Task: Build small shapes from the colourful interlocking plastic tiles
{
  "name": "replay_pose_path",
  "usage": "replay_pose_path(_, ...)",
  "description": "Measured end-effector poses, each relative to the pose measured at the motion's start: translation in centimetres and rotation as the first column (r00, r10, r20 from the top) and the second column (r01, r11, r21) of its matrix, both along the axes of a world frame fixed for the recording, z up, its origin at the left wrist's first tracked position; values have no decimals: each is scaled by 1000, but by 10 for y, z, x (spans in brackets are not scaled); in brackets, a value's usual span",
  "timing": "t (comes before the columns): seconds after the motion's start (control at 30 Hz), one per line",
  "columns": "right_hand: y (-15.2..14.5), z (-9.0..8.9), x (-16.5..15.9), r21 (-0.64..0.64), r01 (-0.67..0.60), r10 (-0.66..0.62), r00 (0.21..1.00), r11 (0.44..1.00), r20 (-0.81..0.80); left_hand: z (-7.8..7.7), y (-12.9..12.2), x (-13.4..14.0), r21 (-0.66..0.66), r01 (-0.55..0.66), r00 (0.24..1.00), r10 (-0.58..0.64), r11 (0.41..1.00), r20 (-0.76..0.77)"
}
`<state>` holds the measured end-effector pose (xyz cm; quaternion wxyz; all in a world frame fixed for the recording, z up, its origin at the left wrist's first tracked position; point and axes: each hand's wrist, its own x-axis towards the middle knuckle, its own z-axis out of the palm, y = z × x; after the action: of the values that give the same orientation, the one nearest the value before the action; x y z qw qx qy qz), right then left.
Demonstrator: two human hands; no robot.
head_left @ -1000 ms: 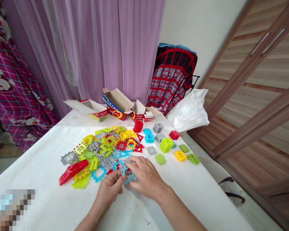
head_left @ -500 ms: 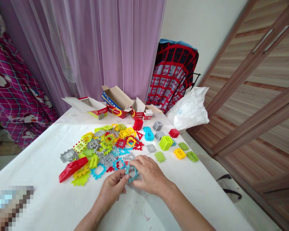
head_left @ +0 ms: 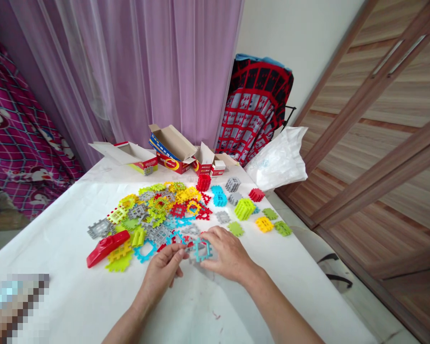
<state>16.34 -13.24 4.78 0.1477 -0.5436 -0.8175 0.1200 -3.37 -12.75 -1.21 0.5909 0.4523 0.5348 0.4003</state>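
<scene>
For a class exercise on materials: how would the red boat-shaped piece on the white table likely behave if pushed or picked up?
The red boat-shaped piece looks like glossy moulded plastic, so probably stiff and light. It lies long and low on the white table, so it would more likely slide than roll or tip. Its smooth surface may be a little slippery.

Bright, even daylight, diffuse; source looks to be behind the sheer purple curtain (head_left: 146,71), which glows pale where the light passes through. White counter (head_left: 68,248) reads bright, near washed out at its far end, no hard glare. Shadows soft and short: faint grey patch under the hands (head_left: 197,255), thin ones beneath the plastic tiles (head_left: 157,215). Centre sharp. Strong wide-angle distortion: wardrobe doors (head_left: 380,119) lean and bow at right edge, bedding (head_left: 17,134) stretched at left. Pixelated block covers lower left corner (head_left: 16,301).
</scene>
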Motion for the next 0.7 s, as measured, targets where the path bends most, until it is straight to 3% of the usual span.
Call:
replay_pose_path(0.17,-5,-9,14,-23,67,-66,998,998,18,9,0,-5,12,-25,1000,25,1000,-15)
replay_pose_path(0.33,-15,-18,42,-67,171,-168,985,983,45,7,0,-7,33,-21,999,22,999,-31)
replay_pose_path(0.53,-19,-15,75,-91,275,-269,961,957,70,0,1,-8,52,5,999,-2,999,-47)
replay_pose_path(0.7,-18,-11,96,-58,336,-329,938,940,110,7,1,-6,36,-25,997,28,999,-68)
